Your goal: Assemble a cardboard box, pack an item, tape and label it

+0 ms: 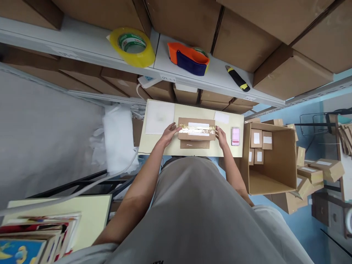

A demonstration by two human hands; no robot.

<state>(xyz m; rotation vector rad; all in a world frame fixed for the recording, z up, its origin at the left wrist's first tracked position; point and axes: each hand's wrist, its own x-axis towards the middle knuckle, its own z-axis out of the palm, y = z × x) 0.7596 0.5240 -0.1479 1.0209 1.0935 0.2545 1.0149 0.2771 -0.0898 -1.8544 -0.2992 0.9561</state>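
Observation:
A small cardboard box (197,136) lies between my hands on the pale yellow work table (233,151). Shiny clear tape runs along its top seam, over a white label (198,125). My left hand (169,133) holds the box's left end, thumb against the tape and the other fingers partly spread. At the right end, my right hand (221,137) grips the box with its fingertips at the edge. A flat brown cardboard piece (194,144) shows in front of the box, close to my body.
White sheets (160,117) and a phone (235,136) flank the box. An open carton (272,179) with several small boxes stands right. The shelf above holds a yellow tape roll (133,47), a tape dispenser (189,60) and a utility knife (237,78). Books (33,238) lie lower left.

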